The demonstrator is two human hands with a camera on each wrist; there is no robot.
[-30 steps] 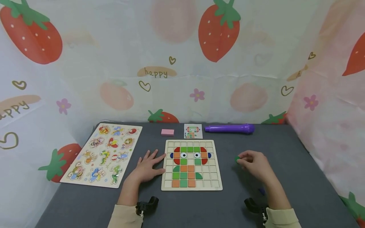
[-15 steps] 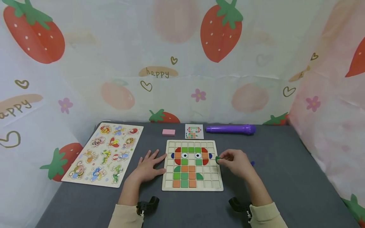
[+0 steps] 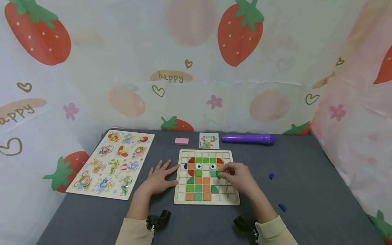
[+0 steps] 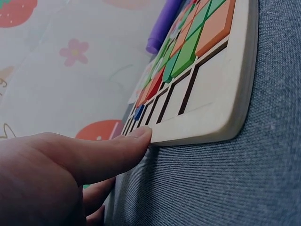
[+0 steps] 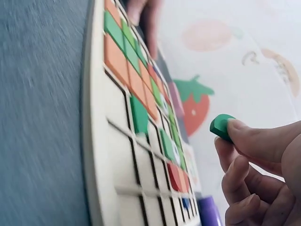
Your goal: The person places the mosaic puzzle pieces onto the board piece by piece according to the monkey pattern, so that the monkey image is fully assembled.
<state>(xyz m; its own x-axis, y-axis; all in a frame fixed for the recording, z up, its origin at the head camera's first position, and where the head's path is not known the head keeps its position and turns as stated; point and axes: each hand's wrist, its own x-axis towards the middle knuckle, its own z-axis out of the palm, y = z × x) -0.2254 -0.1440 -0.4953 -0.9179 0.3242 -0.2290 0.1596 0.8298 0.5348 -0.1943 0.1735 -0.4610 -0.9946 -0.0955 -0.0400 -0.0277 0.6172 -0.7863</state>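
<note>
A wooden grid board (image 3: 207,203) bears coloured tiles laid out as a figure with two eye tiles, red rounded corners and green and orange squares. My left hand (image 3: 157,180) lies at the board's left side, fingers spread; in the left wrist view the thumb (image 4: 134,143) touches its rim. Over the right part of the board, my right hand (image 3: 239,177) pinches a small green puzzle tile (image 5: 221,126) with a curved side between thumb and index finger. In the right wrist view this tile is held above the grid, its other fingers curled loosely below.
Two small blue pieces, a nearer one (image 3: 282,207) and a farther one (image 3: 271,176), lie right of the board. Behind it are a pink block (image 3: 181,141), a pattern card (image 3: 209,141) and a purple marker-like tube (image 3: 248,139). An insect picture board (image 3: 104,163) lies left.
My right hand has carried the green tile leftward from the bare table to over the board, uncovering the blue pieces. My left hand stays at the board's edge.
</note>
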